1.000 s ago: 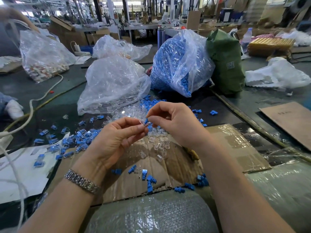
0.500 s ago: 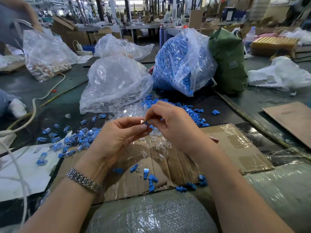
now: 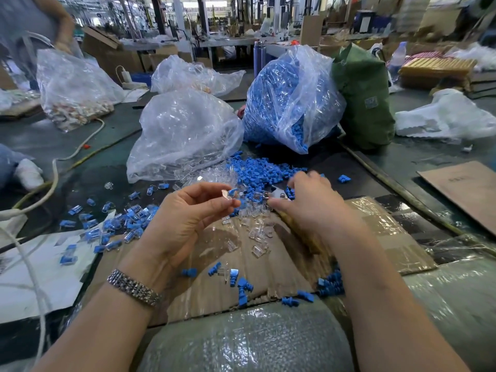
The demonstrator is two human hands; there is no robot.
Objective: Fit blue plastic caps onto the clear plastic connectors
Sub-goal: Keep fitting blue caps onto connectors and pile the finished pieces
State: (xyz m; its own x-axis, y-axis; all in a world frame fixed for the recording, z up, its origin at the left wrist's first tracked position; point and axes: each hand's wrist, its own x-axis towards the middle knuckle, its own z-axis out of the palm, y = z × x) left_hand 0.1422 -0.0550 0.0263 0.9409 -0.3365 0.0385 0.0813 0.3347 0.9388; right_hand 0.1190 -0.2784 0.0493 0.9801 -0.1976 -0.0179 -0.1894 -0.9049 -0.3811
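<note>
Connector in hand: a clear connector with a blue cap [image 3: 228, 194] is pinched at the fingertips of the left hand [image 3: 188, 218], held up over the desk.
Right hand: the right hand [image 3: 311, 205] is down at the mixed pile just right of it, fingers curled among loose parts; blur hides whether it grips one, so I cannot tell.
Key relation: loose blue caps [image 3: 257, 170] lie just beyond and between both hands, clear connectors [image 3: 255, 234] just near of them; the right hand is nearer. Long axis of the held piece is too small to read.
Surface: creased cardboard [image 3: 268, 269] on a dark desk [image 3: 80, 178]; capped pieces [image 3: 126, 224] scattered left.
Far: clear bag [image 3: 182, 132], blue-filled bag [image 3: 290, 98], cluttered workshop.
</note>
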